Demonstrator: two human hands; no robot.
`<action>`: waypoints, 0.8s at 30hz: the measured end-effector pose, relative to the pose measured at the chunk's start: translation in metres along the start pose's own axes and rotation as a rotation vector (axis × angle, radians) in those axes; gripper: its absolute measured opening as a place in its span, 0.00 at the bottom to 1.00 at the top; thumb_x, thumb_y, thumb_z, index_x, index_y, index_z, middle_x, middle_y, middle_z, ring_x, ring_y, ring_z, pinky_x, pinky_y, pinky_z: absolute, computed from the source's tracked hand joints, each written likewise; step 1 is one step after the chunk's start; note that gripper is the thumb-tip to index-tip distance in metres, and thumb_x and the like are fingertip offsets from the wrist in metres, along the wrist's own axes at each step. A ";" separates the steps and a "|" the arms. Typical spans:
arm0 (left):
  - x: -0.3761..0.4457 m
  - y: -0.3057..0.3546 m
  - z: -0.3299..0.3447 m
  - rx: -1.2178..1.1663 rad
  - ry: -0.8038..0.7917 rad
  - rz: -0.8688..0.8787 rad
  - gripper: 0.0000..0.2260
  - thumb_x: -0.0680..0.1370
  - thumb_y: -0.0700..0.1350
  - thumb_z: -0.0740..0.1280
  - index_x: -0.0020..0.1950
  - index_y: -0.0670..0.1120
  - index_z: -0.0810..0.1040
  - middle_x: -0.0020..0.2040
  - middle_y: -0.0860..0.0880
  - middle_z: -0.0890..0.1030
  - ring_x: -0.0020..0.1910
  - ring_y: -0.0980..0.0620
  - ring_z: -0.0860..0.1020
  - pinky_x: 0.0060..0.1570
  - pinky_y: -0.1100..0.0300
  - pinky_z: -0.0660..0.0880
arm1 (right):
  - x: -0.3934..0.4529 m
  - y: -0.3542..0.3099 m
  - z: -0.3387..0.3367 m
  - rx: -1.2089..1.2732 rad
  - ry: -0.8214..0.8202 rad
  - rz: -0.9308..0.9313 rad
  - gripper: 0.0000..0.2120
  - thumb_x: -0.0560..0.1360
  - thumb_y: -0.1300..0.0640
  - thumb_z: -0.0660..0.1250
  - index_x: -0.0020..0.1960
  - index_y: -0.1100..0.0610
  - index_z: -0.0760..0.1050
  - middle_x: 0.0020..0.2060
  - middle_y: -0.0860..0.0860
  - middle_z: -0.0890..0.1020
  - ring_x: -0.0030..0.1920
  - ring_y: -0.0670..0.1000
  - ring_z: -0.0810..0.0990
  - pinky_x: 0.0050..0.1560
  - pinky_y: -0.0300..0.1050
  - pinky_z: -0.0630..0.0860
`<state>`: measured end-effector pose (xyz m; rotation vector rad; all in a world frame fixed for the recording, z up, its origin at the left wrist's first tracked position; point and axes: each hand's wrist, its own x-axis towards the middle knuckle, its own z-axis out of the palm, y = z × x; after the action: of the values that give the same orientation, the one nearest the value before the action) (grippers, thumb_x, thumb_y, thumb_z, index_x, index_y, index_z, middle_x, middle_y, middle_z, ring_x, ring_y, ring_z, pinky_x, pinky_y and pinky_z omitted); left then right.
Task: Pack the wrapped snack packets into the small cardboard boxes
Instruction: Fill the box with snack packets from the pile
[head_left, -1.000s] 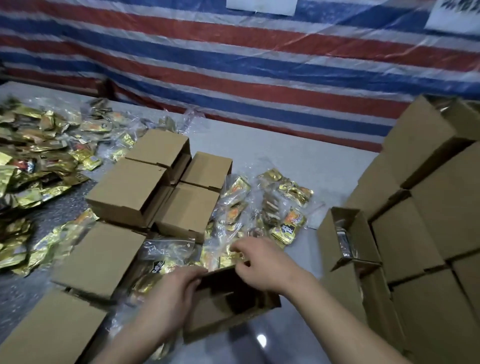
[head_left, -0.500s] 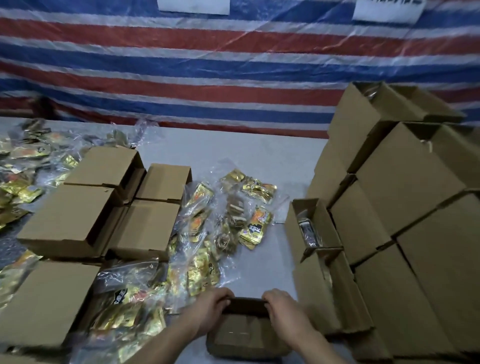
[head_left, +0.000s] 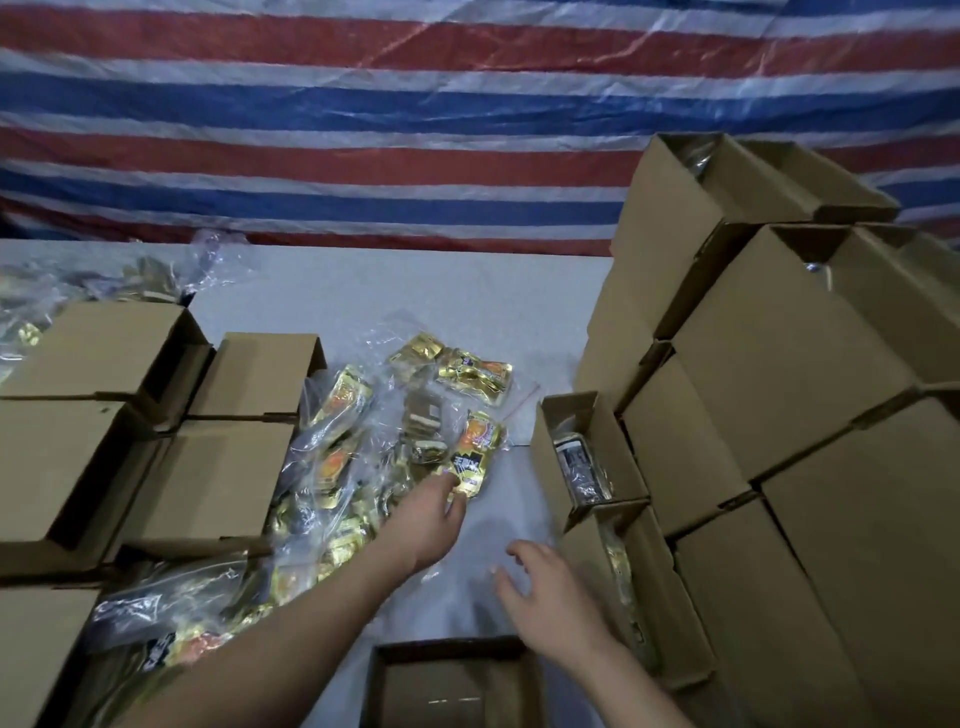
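Observation:
An open, empty small cardboard box (head_left: 451, 650) stands at the bottom middle of the table, right in front of me. Beyond it lies a clear plastic bag of gold-wrapped snack packets (head_left: 447, 374). My left hand (head_left: 423, 525) reaches forward, and its fingertips and thumb pinch the near edge of that bag at a gold and orange packet (head_left: 480, 441). Over the bare table to the right of the left hand, my right hand (head_left: 545, 592) hovers with spread fingers and holds nothing.
Stacked cardboard boxes (head_left: 779, 374) form a wall on the right; two at its near side (head_left: 576, 415) are open with packets inside. Closed boxes (head_left: 223, 467) fill the left, with more snack bags (head_left: 176, 597) below them. A striped tarp (head_left: 363, 130) hangs behind.
Both hands have let go of the open box, which now sits at the bottom edge. My left hand has reached forward to the snack bag, and my right hand has lifted off to the right.

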<state>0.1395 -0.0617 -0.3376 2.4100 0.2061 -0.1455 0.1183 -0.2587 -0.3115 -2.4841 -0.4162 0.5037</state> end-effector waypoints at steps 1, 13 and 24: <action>0.020 0.005 0.006 0.048 -0.037 -0.036 0.14 0.82 0.48 0.60 0.64 0.41 0.73 0.59 0.41 0.78 0.57 0.42 0.76 0.54 0.53 0.72 | 0.006 -0.002 -0.003 0.048 0.017 0.036 0.19 0.79 0.45 0.63 0.66 0.54 0.75 0.61 0.49 0.78 0.62 0.48 0.76 0.58 0.37 0.67; 0.156 -0.016 0.090 0.398 -0.142 -0.255 0.42 0.75 0.56 0.70 0.78 0.40 0.52 0.74 0.38 0.65 0.73 0.39 0.65 0.69 0.50 0.68 | 0.026 0.007 0.000 0.362 0.130 0.295 0.12 0.75 0.58 0.72 0.58 0.51 0.81 0.48 0.54 0.82 0.44 0.47 0.79 0.48 0.29 0.71; 0.124 -0.007 0.107 0.539 -0.281 -0.316 0.45 0.67 0.58 0.68 0.78 0.42 0.52 0.73 0.41 0.67 0.72 0.41 0.64 0.70 0.50 0.65 | 0.039 0.000 -0.020 0.341 0.031 0.345 0.05 0.79 0.56 0.65 0.51 0.53 0.80 0.39 0.46 0.78 0.34 0.35 0.74 0.41 0.25 0.67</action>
<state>0.2541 -0.1142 -0.4423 2.8287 0.4640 -0.7650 0.1611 -0.2530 -0.3059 -2.2301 0.1108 0.6144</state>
